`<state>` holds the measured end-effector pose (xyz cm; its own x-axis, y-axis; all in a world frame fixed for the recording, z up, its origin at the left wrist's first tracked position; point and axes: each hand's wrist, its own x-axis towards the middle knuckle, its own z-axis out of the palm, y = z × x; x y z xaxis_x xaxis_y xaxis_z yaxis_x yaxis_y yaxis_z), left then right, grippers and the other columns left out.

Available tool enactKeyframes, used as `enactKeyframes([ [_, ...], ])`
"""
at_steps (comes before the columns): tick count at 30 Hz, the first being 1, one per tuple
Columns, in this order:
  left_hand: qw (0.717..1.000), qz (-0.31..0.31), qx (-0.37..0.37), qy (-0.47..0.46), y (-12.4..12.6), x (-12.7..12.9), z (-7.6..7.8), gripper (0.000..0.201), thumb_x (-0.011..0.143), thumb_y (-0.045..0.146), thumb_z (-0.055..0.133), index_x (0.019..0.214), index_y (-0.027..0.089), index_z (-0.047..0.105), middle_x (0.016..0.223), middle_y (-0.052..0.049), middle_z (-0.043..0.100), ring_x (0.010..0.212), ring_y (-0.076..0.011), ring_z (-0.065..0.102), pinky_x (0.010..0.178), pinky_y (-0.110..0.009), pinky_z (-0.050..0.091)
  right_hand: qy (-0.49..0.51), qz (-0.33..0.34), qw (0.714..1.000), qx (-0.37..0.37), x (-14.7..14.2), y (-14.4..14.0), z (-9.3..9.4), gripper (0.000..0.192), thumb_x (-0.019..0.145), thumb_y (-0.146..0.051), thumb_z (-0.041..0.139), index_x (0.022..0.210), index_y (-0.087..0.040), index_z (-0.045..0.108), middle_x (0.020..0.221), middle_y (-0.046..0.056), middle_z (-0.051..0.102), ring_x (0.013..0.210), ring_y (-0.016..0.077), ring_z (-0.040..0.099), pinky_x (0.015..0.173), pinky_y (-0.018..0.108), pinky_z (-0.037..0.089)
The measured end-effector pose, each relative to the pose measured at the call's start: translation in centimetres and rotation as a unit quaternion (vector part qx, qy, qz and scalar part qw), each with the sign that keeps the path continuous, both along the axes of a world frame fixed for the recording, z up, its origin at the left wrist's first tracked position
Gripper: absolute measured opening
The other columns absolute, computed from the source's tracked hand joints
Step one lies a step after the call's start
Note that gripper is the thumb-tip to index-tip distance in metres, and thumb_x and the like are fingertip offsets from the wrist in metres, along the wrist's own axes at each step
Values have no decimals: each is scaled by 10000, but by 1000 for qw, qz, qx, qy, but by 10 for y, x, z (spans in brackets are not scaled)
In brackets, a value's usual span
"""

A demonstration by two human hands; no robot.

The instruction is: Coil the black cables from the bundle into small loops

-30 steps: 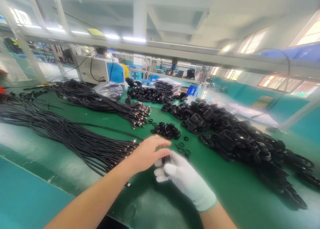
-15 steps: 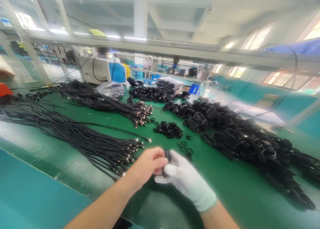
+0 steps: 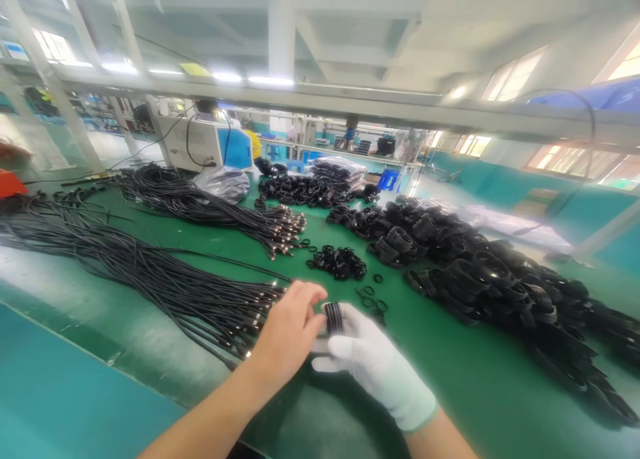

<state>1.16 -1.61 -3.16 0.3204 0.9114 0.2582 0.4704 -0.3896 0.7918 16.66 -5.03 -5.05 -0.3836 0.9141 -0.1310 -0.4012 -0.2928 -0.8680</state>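
Several black rings (image 3: 334, 317) sit as a stack around the index finger of my right hand (image 3: 377, 362), which wears a white glove. The thumb of that hand is bent inward beside them, and the other fingers are partly hidden. My bare left hand (image 3: 287, 325) is just left of the rings, its thumb and fingers curved and apart with nothing visible between them. Beyond my hands lies a small pile of black rings (image 3: 343, 262), with a few loose rings (image 3: 369, 291) nearer me. Left of my left hand are the metal-tipped ends of a bundle of black cables (image 3: 200, 295).
A second cable bundle (image 3: 210, 209) lies farther back on the green table (image 3: 440, 385). Large heaps of coiled black cables (image 3: 480, 279) cover the right side. A white and blue machine (image 3: 195, 142) stands at the back left, beside a plastic bag (image 3: 223, 182). A shelf beam (image 3: 320, 95) crosses above.
My left hand has drawn back to the left, and its fingers have come away from the stack of rings. The right hand has barely moved.
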Motion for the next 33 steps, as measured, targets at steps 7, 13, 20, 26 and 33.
enactKeyframes([
  [7, 990, 2, 140, 9, 2, 6, -18, 316, 706, -11, 458, 851, 203, 639, 829, 3, 597, 750, -121, 575, 696, -228, 452, 13, 11, 999, 30, -6, -2, -4, 513, 732, -126, 654, 1207, -187, 468, 1245, 120, 501, 1123, 294, 523, 836, 472, 493],
  [13, 999, -1, 38, -18, 16, 6, -9, 257, 687, 27, 502, 794, 204, 655, 783, 14, 616, 723, -129, 571, 680, -250, 459, 75, 23, 997, -1, -3, 0, -9, 384, 782, -192, 624, 1152, -162, 523, 1098, 86, 577, 956, 235, 614, 794, 394, 509],
  [20, 934, -280, -190, -116, 42, -22, 17, 421, 734, 172, 608, 1148, 247, 603, 1205, -30, 589, 1082, -203, 548, 923, -318, 431, 254, 140, 952, -96, 0, 0, -9, 442, 831, -430, 449, 1043, -69, 593, 942, 90, 604, 784, 168, 606, 679, 311, 520],
  [26, 955, -240, -166, -54, 43, -20, 10, 336, 704, 236, 661, 1039, 215, 666, 1076, -44, 652, 1037, -236, 570, 927, -347, 423, 62, 28, 997, -20, -5, 2, -7, 419, 789, -406, 590, 1090, -116, 564, 974, 90, 582, 838, 194, 601, 743, 359, 499],
  [33, 970, -157, -145, -120, 42, -20, -1, 273, 793, 192, 528, 1046, 194, 632, 1047, -38, 654, 983, -178, 585, 887, -298, 448, 22, -11, 999, 22, -1, 4, -14, 359, 782, -253, 603, 1115, -170, 499, 1013, 83, 549, 855, 210, 602, 698, 370, 513],
])
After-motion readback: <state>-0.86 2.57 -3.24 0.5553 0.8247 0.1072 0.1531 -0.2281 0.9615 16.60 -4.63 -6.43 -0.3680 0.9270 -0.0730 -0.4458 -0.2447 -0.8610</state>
